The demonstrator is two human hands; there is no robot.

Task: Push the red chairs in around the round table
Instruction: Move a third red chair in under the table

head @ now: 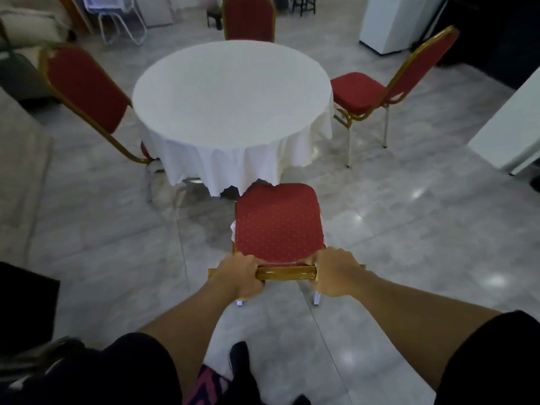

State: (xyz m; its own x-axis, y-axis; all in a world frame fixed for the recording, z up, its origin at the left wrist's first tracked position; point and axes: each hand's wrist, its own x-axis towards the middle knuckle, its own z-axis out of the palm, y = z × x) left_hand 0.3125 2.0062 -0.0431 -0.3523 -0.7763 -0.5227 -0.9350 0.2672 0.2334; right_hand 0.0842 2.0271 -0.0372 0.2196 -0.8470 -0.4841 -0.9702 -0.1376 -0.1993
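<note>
Both bare arms reach forward; left hand [239,274] and right hand [336,273] are closed in fists, knuckles up.

Floor [409,244] is shiny grey marble-look tile, catching a few light glares on the right side. Far right corner has a white cabinet-type box [388,21]. Far left there's a white metal frame rack [122,24] and some pale cushions or bedding [26,24], pretty blurry. A small dark stool [214,17] sits at the far edge.
</note>
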